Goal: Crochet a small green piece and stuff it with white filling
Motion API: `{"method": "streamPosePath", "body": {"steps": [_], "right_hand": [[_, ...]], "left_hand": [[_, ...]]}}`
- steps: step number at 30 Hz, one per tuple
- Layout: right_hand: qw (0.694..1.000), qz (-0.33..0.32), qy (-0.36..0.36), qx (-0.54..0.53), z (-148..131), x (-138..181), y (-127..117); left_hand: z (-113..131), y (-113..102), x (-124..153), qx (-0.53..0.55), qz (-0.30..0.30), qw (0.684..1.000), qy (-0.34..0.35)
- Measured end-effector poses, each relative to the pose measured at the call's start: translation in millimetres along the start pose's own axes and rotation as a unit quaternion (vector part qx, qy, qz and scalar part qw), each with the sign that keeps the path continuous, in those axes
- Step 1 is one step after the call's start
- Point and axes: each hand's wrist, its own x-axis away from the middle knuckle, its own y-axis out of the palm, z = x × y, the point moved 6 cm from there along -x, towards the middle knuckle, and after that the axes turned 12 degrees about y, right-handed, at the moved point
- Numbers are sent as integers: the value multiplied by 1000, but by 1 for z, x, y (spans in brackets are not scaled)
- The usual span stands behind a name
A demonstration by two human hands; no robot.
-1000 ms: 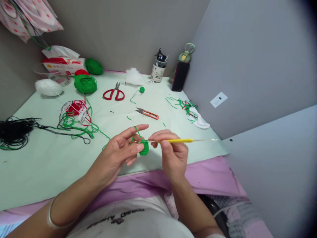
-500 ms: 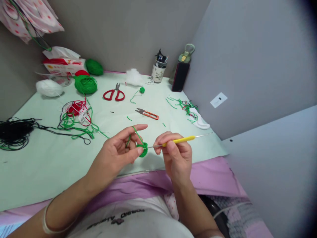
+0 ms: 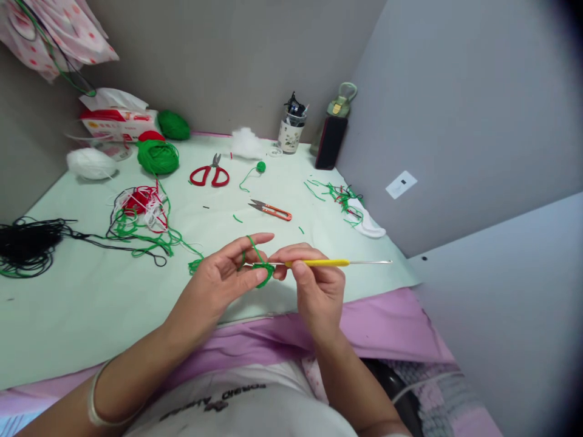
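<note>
Left forefinger [image 3: 252,240] extended, right hand [image 3: 317,285] pinching hook [image 3: 330,263]

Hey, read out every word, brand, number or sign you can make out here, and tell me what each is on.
None reads with certainty.
White shirt: dark lettering, too distorted and blurred to quote.
Tissue pack: printing, too small and blurred.
Wall plate: a small dark mark, no readable sign.
Yellow-handled hook: no lettering that I can make out.
</note>
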Motion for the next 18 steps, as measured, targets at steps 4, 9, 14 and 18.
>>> {"method": "streamPosePath", "body": {"steps": [4, 9, 14, 18], "right_hand": [[998, 27, 36, -51, 5, 0, -5], [998, 50, 4, -35, 1, 3, -5], [989, 85, -98, 67, -13, 12, -1], [995, 82, -50, 24, -5, 10, -3]], "left_hand": [[1, -3, -1, -13, 19, 1000, 3], [2, -2, -1, -8, 19, 1000, 2], [2, 0, -2, 24, 34, 999, -14], [2, 0, -3, 35, 44, 998, -27]]}}
